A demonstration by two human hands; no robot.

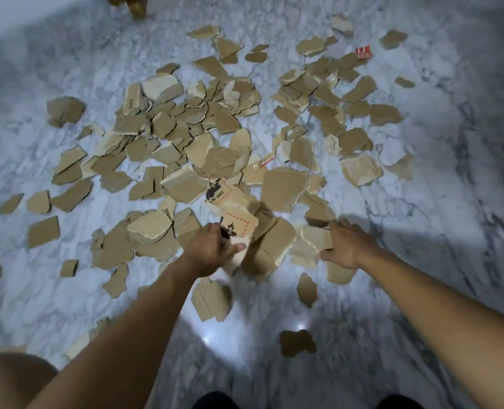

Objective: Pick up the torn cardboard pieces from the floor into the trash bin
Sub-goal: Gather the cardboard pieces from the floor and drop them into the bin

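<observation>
2 hands [212, 249] gripping cardboard pieces [239, 231], marble floor [451, 202]

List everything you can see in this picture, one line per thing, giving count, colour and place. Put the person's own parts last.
torn cardboard pieces: too many to count, tan-brown, scattered and overlapping across the floor
labelled piece: one, tan with black "UN 3481" print and red dashes, mid-pile, just beyond the left hand
red scrap: one, red with white marks, far right
floor: one, white-grey marble, fills the view
wooden leg: one, brown, top edge, left of centre
left hand: one, near centre, grips a printed piece
right hand: one, right of centre, grips a pale piece
</observation>
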